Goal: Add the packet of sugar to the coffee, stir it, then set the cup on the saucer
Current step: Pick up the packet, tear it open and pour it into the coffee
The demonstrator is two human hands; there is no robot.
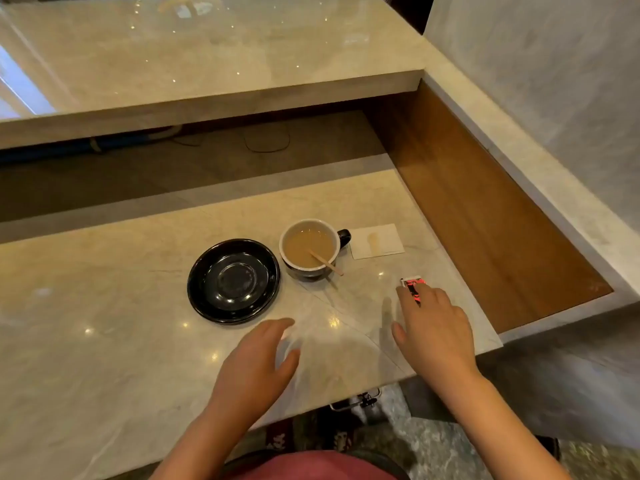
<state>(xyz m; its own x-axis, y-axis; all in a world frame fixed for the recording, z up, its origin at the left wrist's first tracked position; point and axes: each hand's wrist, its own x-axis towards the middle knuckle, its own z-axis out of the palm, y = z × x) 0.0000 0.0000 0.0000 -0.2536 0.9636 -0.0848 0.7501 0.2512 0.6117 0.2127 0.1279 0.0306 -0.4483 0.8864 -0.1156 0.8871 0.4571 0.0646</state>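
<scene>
So the right hand (434, 327) has fingers spread over the sugar packet (414, 287), near right of the coffee cup (309, 249), not pinched yet. Left hand (258, 365) hovers open. Next: pinch, tear, pour.

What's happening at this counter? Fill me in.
A person's right hand rests its fingertips on a red-and-white sugar packet lying on the pale marble counter. The left hand hovers open, empty. The black cup of milky coffee, wooden stirrer inside, stands beside the empty black saucer.
</scene>
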